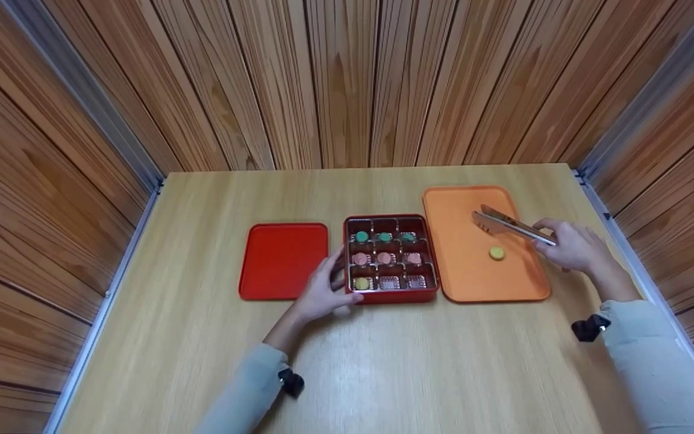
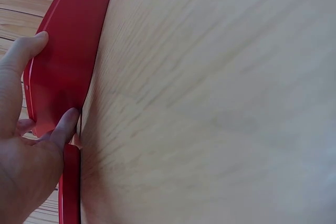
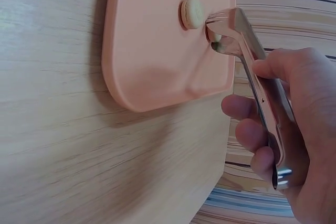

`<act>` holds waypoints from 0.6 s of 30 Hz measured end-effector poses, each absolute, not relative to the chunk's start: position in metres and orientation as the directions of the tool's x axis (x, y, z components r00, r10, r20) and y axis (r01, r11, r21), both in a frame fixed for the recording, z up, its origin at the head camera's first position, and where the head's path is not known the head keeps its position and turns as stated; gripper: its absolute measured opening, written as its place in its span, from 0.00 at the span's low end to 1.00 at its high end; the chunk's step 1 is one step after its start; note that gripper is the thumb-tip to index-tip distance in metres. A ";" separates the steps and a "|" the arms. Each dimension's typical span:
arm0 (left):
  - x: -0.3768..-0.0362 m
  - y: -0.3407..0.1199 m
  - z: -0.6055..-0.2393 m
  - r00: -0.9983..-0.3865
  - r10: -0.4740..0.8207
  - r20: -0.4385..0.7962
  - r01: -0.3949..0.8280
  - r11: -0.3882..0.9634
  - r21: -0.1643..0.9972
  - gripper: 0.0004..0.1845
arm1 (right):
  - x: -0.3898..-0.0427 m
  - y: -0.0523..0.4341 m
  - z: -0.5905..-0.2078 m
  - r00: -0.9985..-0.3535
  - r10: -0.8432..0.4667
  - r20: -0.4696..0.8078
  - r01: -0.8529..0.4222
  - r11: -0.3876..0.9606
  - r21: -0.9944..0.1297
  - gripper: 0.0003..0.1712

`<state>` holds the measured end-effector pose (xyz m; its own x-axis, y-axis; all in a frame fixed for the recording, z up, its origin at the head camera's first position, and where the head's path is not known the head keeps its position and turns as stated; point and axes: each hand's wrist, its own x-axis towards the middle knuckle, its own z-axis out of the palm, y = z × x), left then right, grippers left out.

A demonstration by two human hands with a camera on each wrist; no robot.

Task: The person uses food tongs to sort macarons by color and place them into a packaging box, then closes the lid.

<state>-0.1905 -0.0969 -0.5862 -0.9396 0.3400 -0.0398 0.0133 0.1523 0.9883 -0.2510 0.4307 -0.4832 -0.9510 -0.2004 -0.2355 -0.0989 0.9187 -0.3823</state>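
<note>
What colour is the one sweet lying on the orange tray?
Yellow; the sweet shows best in the head view, on the tray.

Wooden table with red lid, compartment box, orange tray.
</note>
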 end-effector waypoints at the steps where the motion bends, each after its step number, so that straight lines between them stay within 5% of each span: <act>1: -0.190 -0.097 -0.586 -0.940 0.340 -0.037 0.017 0.154 0.988 0.64 | -0.251 0.432 -0.484 -0.950 -0.202 -0.239 -0.097 0.917 -0.388 0.29; 18: -0.191 -0.098 -0.586 -0.940 0.338 -0.044 0.010 0.158 0.987 0.65 | -0.250 0.436 -0.483 -0.954 -0.195 -0.230 -0.087 0.908 -0.409 0.29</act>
<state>-0.1908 -0.0976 -0.5856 -0.9402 0.3378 -0.0445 0.0099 0.1575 0.9875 -0.2498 0.4364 -0.4832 -0.9535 -0.1946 -0.2300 -0.0867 0.9084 -0.4091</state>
